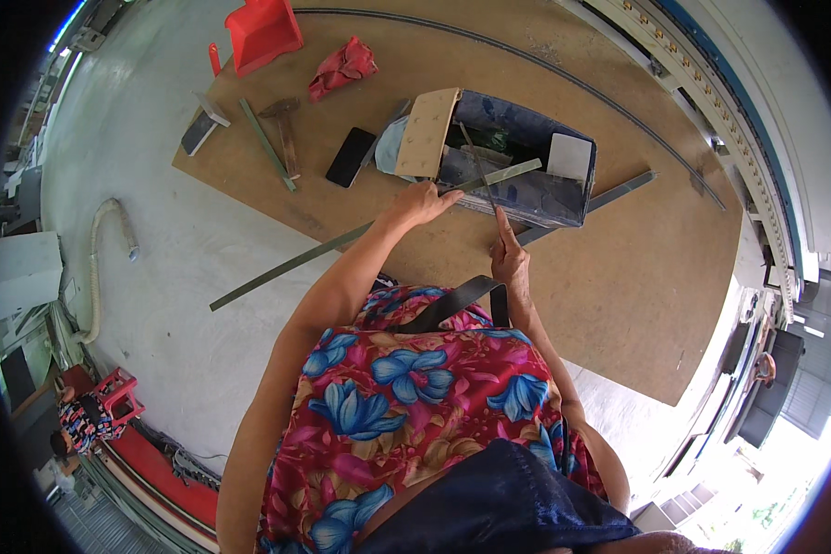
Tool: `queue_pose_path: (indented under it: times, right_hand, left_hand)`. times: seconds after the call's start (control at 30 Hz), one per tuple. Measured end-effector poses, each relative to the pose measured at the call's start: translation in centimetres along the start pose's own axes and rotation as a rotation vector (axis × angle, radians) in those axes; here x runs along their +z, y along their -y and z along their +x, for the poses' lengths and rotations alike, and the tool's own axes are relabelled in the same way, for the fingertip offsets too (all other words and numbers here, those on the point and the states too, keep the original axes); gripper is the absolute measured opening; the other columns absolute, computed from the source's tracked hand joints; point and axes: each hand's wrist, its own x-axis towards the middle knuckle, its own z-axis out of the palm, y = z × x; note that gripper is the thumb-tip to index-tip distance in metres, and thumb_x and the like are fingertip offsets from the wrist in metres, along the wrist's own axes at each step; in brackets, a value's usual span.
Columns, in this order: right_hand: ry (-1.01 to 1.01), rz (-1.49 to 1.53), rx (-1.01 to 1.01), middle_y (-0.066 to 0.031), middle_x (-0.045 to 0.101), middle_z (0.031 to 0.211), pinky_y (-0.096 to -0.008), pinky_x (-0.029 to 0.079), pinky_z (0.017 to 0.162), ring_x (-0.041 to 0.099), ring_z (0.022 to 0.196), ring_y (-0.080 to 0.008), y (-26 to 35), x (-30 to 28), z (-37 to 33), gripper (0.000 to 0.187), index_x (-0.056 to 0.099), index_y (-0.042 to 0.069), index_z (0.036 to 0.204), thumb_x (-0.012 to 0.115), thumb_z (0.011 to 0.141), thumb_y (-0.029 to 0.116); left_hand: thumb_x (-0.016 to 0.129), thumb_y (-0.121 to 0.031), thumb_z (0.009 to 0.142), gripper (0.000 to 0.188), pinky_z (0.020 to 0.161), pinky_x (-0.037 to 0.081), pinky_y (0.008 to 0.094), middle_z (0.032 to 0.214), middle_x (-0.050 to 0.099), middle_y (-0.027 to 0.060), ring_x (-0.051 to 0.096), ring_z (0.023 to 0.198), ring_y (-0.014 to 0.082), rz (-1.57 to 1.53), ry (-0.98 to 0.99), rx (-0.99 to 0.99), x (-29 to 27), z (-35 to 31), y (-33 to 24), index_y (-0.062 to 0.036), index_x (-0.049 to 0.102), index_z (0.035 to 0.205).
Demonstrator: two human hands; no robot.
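My left hand grips a long, narrow grey-green metal strip, fingers closed round it. The strip runs slantwise from the lower left up to the near wall of an open box. In my right hand is a slim dark file, its index finger stretched along the tool. The file crosses the strip near its upper right end and points away from me over the box. Inside the box are a green item and a pale block, and a tan cardboard flap stands at its left.
A phone, hammer, short green strip and red cloth lie left on the brown board. A red dustpan sits beyond. Another metal bar lies right. A person is far left.
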Motion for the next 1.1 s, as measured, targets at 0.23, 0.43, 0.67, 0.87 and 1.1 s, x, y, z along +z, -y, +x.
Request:
queue_pose_path:
  times: [0.23, 0.43, 0.67, 0.87, 1.1]
  right_hand:
    - [0.012, -0.005, -0.014, -0.0193, 0.045, 0.061, -0.0309, 0.044, 0.051, 0.048, 0.05, -0.019, -0.1, -0.1, 0.0, 0.061, 0.046, 0.02, 0.135, 0.048, 0.08, -0.007]
    - [0.07, -0.062, 0.056, -0.0279, 0.06, 0.084, -0.0361, 0.049, 0.057, 0.061, 0.059, -0.0299, 0.2, -0.2, 0.3, 0.058, 0.047, 0.017, 0.133, 0.048, 0.08, -0.006]
    - [0.036, -0.064, -0.111, -0.0277, 0.059, 0.098, -0.0436, 0.049, 0.067, 0.059, 0.084, -0.0445, 3.3, 1.5, 6.0, 0.057, 0.045, 0.01, 0.133, 0.045, 0.079, -0.007]
    - [0.037, -0.007, -0.041, -0.0279, 0.059, 0.098, -0.0447, 0.048, 0.067, 0.06, 0.083, -0.0427, 2.2, 0.7, 2.2, 0.058, 0.044, 0.008, 0.133, 0.045, 0.077, -0.008]
    - [-0.006, -0.033, -0.084, -0.03, 0.058, 0.084, -0.0437, 0.047, 0.06, 0.06, 0.071, -0.0423, 2.5, 0.9, 4.2, 0.058, 0.043, 0.011, 0.134, 0.045, 0.079, -0.007]
  left_hand:
    - [0.036, -0.068, 0.085, 0.082, 0.071, 0.05, 0.0464, 0.086, 0.063, 0.0287, 0.062, 0.082, 0.0434, 0.068, 0.048, 0.046, 0.8, 1.1, 1.2, 0.0091, 0.064, 0.092]
    - [0.04, -0.073, 0.081, 0.088, 0.072, 0.051, 0.0453, 0.083, 0.063, 0.0312, 0.063, 0.086, 0.0424, 0.148, -0.111, 0.103, 3.4, 2.5, 3.5, 0.0119, 0.064, 0.086]
    - [0.044, -0.068, 0.082, 0.082, 0.054, 0.05, 0.045, 0.068, 0.061, 0.028, 0.064, 0.068, 0.0403, 0.12, -0.162, 0.115, 0.5, 0.5, 0.3, 0.0107, 0.065, 0.081]
    - [0.044, -0.071, 0.08, 0.084, 0.074, 0.051, 0.0461, 0.086, 0.063, 0.0306, 0.063, 0.087, 0.0416, 0.093, -0.087, -0.01, 0.1, 0.2, 0.2, 0.0103, 0.063, 0.092]
    - [0.041, -0.072, 0.081, 0.082, 0.069, 0.052, 0.0472, 0.084, 0.064, 0.0285, 0.064, 0.083, 0.0413, 0.112, -0.094, 0.061, -0.5, 0.1, -0.7, 0.0063, 0.065, 0.084]
